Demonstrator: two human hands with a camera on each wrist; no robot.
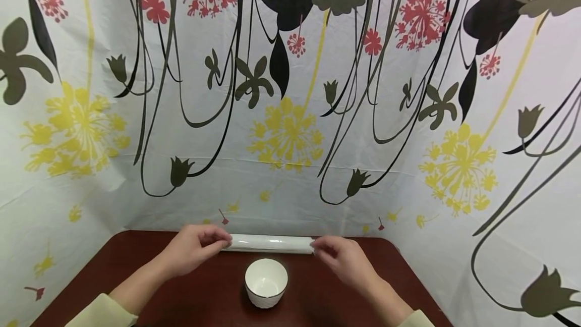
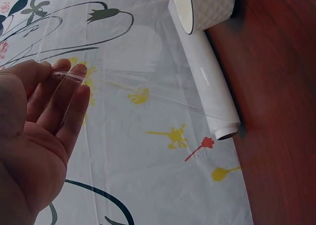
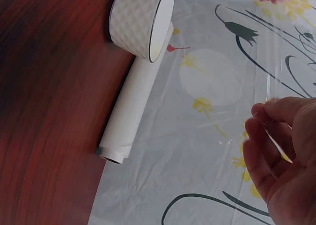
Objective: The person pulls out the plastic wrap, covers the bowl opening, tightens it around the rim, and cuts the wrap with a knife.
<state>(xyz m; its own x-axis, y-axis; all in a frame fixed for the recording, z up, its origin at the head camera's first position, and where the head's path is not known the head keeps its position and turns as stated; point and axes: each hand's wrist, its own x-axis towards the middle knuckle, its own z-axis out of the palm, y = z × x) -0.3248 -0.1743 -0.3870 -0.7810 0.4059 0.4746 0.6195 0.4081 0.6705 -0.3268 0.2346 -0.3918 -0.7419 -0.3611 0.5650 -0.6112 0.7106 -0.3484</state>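
A sheet of clear plastic wrap [image 2: 148,86] stretches between my two hands and runs back to its roll. My left hand [image 1: 196,249] pinches one corner of the film between thumb and fingers. The opposite corner is pinched by my right hand [image 1: 347,261]. The white roll of plastic wrap [image 1: 272,243] lies crosswise at the far side of the table, behind the bowl. In front of it, between the hands, stands a white bowl [image 1: 266,282] with a dark rim line and a textured outside, upright, its inside plain white.
The dark red-brown table [image 1: 199,296] has rounded far corners. A white curtain [image 1: 290,196] printed with yellow, red and dark flowers hangs close behind the table and along both sides.
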